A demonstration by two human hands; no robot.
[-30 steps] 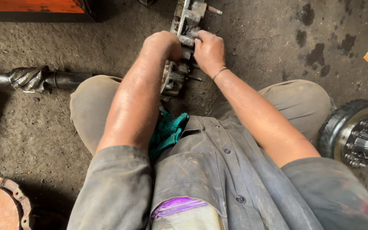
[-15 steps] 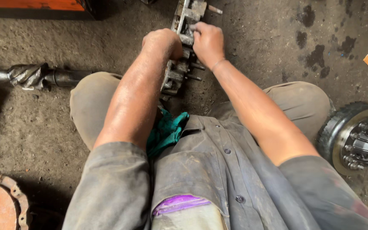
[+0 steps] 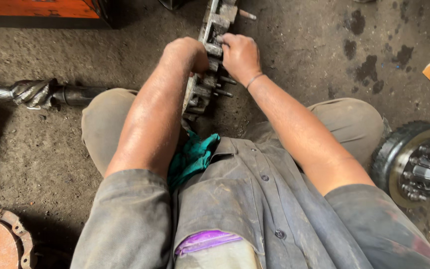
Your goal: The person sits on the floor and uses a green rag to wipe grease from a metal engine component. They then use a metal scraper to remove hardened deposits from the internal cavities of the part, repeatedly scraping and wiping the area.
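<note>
A long greasy metal assembly [image 3: 214,30] with blocks and protruding bolts stands on edge on the dirt floor between my knees. My left hand [image 3: 185,54] is curled in a fist against its left side, gripping it. On its right side my right hand [image 3: 240,56] closes its fingers on a block near the upper part. The middle of the assembly is hidden behind both hands. A green rag [image 3: 191,157] lies in my lap.
A spiral-toothed pinion shaft [image 3: 36,92] lies at the left. A toothed hub with studs [image 3: 418,162] sits at the right, a rusty flanged disc [image 3: 1,239] at the lower left, an orange box [image 3: 36,9] at the top left. Oil stains [image 3: 369,65] mark the floor.
My right hand has shifted up along the assembly and then slightly back down. The left fist stays on the part. The view shifted a little.
</note>
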